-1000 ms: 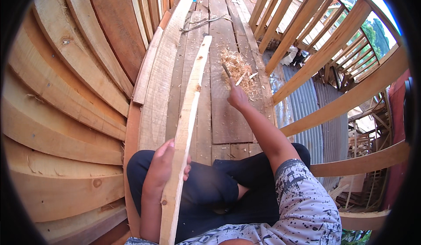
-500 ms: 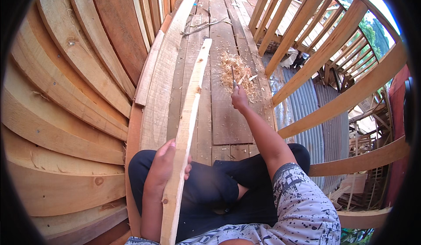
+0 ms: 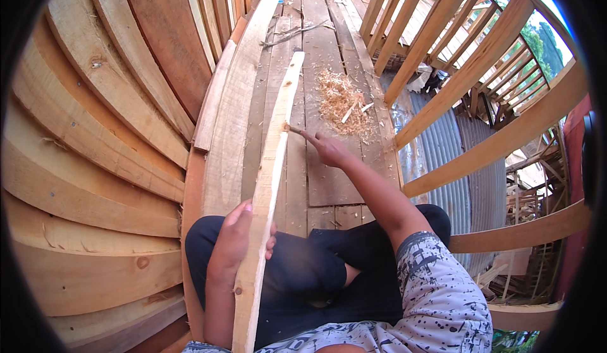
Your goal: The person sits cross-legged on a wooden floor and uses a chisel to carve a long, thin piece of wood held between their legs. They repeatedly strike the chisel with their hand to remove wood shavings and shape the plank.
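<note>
A long, pale wooden strip point(image 3: 273, 147) slants away from my lap, its far end over the floorboards. My left hand point(image 3: 232, 239) is wrapped round its near part, thumb on the left edge and fingertips showing on the right. My right hand point(image 3: 331, 150) is closed on a knife point(image 3: 296, 130), seen only as a thin, dark piece. The knife's tip end meets the strip's right edge beside a knot, about midway along. Most of the handle is hidden in my fingers.
Curly wood shavings point(image 3: 344, 103) are heaped on the plank floor point(image 3: 332, 185) beyond my right hand. Upright boards point(image 3: 95, 220) line the left side. A wooden railing point(image 3: 468, 78) runs along the right, with corrugated metal sheets point(image 3: 436, 144) below it. Thin twigs point(image 3: 297, 32) lie farther off.
My right hand has swung left from over the shavings, bringing the knife against the strip. The left hand and the strip stay nearly where they were.
</note>
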Tool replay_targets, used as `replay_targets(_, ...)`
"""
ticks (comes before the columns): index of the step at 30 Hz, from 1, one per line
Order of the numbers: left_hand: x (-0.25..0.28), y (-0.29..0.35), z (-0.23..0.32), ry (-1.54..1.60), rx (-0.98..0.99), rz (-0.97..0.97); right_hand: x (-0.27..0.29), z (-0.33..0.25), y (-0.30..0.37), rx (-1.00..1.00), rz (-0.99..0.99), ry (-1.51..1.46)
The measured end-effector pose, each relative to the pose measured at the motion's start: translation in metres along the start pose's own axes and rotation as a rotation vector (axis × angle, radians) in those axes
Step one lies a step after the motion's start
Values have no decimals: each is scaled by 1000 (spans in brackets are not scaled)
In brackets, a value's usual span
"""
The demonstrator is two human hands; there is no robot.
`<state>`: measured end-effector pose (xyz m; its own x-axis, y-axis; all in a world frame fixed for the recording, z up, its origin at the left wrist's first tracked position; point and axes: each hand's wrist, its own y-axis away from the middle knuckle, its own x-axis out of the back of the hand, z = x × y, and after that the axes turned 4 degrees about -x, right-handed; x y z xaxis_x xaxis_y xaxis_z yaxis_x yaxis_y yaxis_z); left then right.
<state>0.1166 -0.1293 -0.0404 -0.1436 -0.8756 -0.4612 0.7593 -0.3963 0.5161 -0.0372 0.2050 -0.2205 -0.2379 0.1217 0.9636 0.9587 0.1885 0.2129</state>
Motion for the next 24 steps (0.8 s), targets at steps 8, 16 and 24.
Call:
replay_targets(8, -3, -3, 1, -10, 11, -11, -16, 27, 0, -274, 329, -9)
replay_targets(16, 6, 2, 7, 143, 40, -9, 3, 12, 27, 59, -15, 120)
replay_targets(24, 25, -7, 4, 362, 57, -98, 1, 24, 34, 43, 102, 174)
